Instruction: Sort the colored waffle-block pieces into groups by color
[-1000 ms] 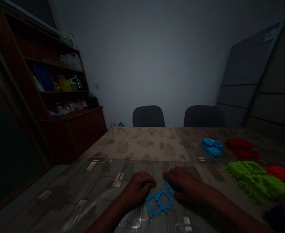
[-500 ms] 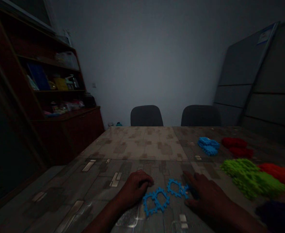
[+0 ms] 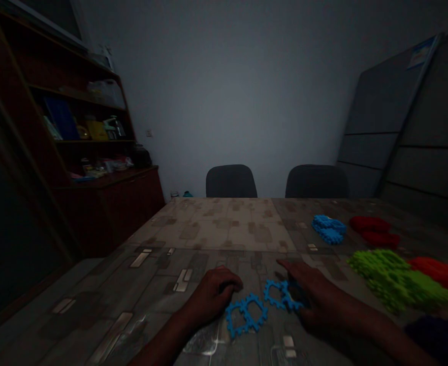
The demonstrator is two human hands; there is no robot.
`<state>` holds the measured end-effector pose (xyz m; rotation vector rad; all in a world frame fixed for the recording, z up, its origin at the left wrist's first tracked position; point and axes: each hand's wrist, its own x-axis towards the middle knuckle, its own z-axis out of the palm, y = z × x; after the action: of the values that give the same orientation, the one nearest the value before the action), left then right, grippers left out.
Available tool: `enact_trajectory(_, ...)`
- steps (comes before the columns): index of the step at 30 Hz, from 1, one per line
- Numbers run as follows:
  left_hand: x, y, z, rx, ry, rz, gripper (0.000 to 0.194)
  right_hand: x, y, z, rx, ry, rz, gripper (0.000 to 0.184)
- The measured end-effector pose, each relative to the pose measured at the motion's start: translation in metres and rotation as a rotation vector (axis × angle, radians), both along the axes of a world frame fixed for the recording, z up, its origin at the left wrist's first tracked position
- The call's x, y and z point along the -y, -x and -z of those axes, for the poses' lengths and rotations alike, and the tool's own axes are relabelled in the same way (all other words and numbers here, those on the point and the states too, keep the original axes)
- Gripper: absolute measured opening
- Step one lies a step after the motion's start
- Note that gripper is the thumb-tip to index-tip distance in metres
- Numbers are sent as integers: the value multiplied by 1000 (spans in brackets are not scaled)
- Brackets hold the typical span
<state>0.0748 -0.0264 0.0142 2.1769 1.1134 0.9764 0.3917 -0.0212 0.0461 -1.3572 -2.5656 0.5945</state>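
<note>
Head view: toothed blue ring apparently partly under right hand.

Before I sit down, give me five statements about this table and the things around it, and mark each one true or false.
1. The right hand partly covers one of the blue rings. True.
2. The green pile lies farther from the person than the blue pile. False: the green pile is nearer.
3. The dark red pile is to the right of the blue pile. True.
4. Just one chair shows beyond the table. False: two chairs show there.
5. The left hand rests on the green pile. False: it is beside the blue rings.
</note>
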Motion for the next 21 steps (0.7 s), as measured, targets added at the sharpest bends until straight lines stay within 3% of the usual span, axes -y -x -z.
enact_trajectory(6, -1, -1, 3, 6, -13, 3, 28, -11, 26, -9, -19, -43, -244, 109)
enact_trajectory(9, -2, -1, 3, 10, -18, 12, 28, -18, 28, -5, -6, -41, -290, 110)
enact_trajectory(11, -2, -1, 3, 13, -17, 15, 28, -20, 25, -2, -2, -31, -239, 107)
enact_trajectory(15, 0, -1, 2, 19, -12, 6, 30, -13, 25, -6, 57, 9, -1, 85)
enact_trajectory(21, 1, 0, 0, 8, -13, 4, 28, 8, 48, -7, 125, 27, 117, 93)
